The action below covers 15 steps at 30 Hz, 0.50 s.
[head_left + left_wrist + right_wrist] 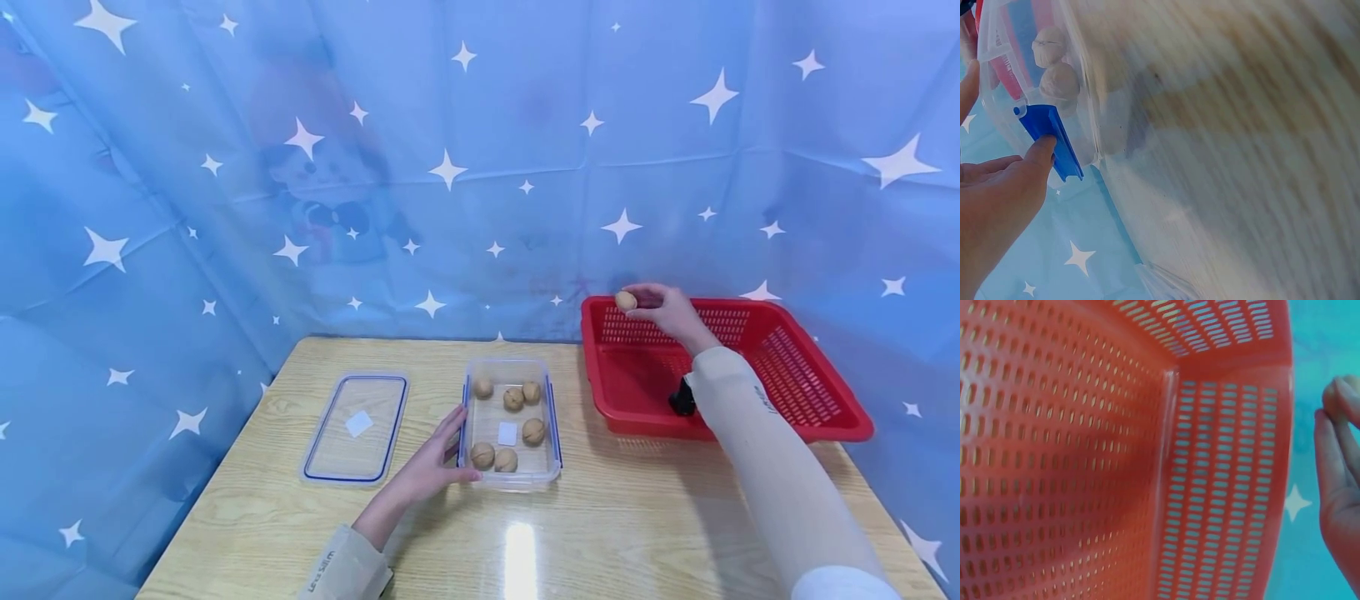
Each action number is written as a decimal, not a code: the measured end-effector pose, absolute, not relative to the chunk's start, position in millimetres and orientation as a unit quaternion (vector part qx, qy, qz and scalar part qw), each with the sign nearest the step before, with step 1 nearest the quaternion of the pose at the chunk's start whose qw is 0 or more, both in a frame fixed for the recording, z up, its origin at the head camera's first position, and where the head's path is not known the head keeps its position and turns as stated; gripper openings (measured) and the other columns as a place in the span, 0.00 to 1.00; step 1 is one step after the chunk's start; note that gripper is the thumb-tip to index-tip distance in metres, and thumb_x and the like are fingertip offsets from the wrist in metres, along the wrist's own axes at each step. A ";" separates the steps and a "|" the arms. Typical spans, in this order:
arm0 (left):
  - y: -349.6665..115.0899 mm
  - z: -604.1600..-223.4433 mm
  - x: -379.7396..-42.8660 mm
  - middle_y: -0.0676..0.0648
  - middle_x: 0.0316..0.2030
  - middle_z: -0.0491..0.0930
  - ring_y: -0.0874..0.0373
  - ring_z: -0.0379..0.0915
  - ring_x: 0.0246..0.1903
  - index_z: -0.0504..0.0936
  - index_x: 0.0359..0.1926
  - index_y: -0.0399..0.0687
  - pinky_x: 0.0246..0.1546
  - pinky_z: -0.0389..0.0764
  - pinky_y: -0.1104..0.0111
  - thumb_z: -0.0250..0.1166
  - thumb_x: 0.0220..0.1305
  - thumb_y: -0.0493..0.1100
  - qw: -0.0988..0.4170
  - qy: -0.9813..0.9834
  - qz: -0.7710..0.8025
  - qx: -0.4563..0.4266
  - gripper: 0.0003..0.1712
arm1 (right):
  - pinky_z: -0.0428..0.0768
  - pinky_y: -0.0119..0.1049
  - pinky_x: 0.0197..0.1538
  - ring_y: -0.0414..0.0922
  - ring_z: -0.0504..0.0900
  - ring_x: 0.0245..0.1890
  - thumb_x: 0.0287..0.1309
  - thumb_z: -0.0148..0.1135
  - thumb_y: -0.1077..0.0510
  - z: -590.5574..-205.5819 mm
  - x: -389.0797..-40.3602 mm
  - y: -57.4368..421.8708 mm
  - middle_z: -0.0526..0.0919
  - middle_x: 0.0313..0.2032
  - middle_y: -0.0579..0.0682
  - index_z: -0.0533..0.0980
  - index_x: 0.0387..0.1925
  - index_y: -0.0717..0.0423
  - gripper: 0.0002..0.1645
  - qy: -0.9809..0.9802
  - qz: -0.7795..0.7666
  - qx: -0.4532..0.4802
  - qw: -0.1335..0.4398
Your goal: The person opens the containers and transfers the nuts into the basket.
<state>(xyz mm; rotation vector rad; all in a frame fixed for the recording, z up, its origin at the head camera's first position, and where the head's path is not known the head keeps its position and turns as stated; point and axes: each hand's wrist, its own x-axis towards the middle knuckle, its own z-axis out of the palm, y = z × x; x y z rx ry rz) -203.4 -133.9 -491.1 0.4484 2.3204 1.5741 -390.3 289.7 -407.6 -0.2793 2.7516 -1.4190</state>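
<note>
A clear plastic food box (506,483) with blue side latches stands on the table and holds several walnuts (534,432). My left hand (423,471) rests on its near left corner, the fingers fairly straight along the left side. In the left wrist view a fingertip touches the blue latch (1054,140). My right hand (667,310) pinches a walnut (625,301) between thumb and fingers, above the far left rim of a red basket (611,400). In the right wrist view this walnut (1335,400) is partly hidden by the fingers.
A clear lid (367,446) with a blue seal lies flat on the table, left of the box. The red basket has slotted walls and stands at the right end of the wooden table (600,533). A blue curtain (480,208) with white stars hangs behind.
</note>
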 end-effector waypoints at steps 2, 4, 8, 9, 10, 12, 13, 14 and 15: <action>-133.9 -491.9 -203.7 0.38 0.80 0.33 0.32 0.49 0.74 0.41 0.79 0.42 0.74 0.59 0.47 0.73 0.57 0.39 0.150 0.807 0.549 0.157 0.60 | 0.73 0.60 0.69 0.62 0.72 0.65 0.67 0.62 0.54 -411.7 -392.7 292.1 0.71 0.66 0.66 0.66 0.71 0.57 0.33 0.886 -0.454 -0.090 0.028; -133.9 -492.6 -204.0 0.38 0.80 0.33 0.32 0.49 0.74 0.41 0.79 0.42 0.74 0.59 0.47 0.73 0.57 0.39 0.150 0.806 0.550 0.159 0.60 | 0.74 0.60 0.67 0.62 0.73 0.64 0.67 0.63 0.55 -416.9 -394.1 293.8 0.72 0.65 0.66 0.67 0.70 0.57 0.33 0.890 -0.444 -0.096 0.038; -133.9 -493.5 -204.1 0.38 0.80 0.33 0.32 0.49 0.74 0.41 0.79 0.41 0.74 0.59 0.47 0.72 0.57 0.39 0.149 0.807 0.548 0.162 0.60 | 0.78 0.59 0.64 0.62 0.74 0.62 0.65 0.65 0.56 -428.3 -393.7 296.2 0.72 0.64 0.65 0.67 0.70 0.56 0.34 0.890 -0.439 -0.098 0.072; -134.0 -493.8 -204.1 0.37 0.80 0.33 0.32 0.49 0.74 0.41 0.79 0.41 0.74 0.59 0.47 0.72 0.57 0.39 0.149 0.807 0.548 0.162 0.60 | 0.79 0.59 0.63 0.62 0.74 0.61 0.64 0.65 0.56 -431.1 -393.4 296.3 0.73 0.64 0.65 0.67 0.70 0.56 0.34 0.889 -0.440 -0.098 0.081; -134.0 -493.8 -204.1 0.37 0.80 0.33 0.32 0.49 0.74 0.41 0.79 0.41 0.74 0.59 0.47 0.72 0.57 0.39 0.149 0.808 0.547 0.162 0.60 | 0.79 0.59 0.63 0.63 0.75 0.61 0.64 0.66 0.56 -433.8 -393.0 296.4 0.73 0.64 0.65 0.67 0.70 0.56 0.35 0.888 -0.440 -0.098 0.089; -134.1 -493.7 -204.1 0.37 0.80 0.33 0.32 0.49 0.74 0.41 0.79 0.41 0.74 0.59 0.47 0.72 0.58 0.39 0.149 0.809 0.545 0.162 0.60 | 0.81 0.57 0.61 0.63 0.76 0.61 0.62 0.67 0.57 -438.9 -392.5 296.2 0.73 0.64 0.66 0.67 0.70 0.56 0.36 0.886 -0.440 -0.102 0.102; -134.2 -493.6 -204.1 0.37 0.80 0.33 0.32 0.49 0.74 0.41 0.79 0.41 0.74 0.59 0.47 0.72 0.58 0.39 0.148 0.809 0.545 0.162 0.60 | 0.81 0.57 0.60 0.63 0.77 0.60 0.62 0.67 0.58 -441.3 -392.3 295.8 0.74 0.63 0.66 0.67 0.70 0.57 0.36 0.885 -0.441 -0.107 0.107; -134.4 -493.6 -204.2 0.37 0.80 0.33 0.32 0.50 0.74 0.41 0.79 0.41 0.74 0.59 0.47 0.72 0.57 0.39 0.147 0.810 0.545 0.162 0.60 | 0.82 0.57 0.60 0.63 0.78 0.59 0.61 0.68 0.59 -443.8 -392.4 295.7 0.75 0.63 0.66 0.68 0.69 0.56 0.36 0.883 -0.442 -0.111 0.113; -134.6 -493.2 -204.3 0.37 0.80 0.33 0.31 0.50 0.74 0.41 0.79 0.41 0.74 0.59 0.47 0.72 0.57 0.39 0.146 0.809 0.546 0.162 0.60 | 0.82 0.57 0.59 0.63 0.79 0.59 0.60 0.68 0.59 -446.0 -392.8 295.2 0.76 0.62 0.67 0.69 0.68 0.58 0.35 0.880 -0.445 -0.119 0.119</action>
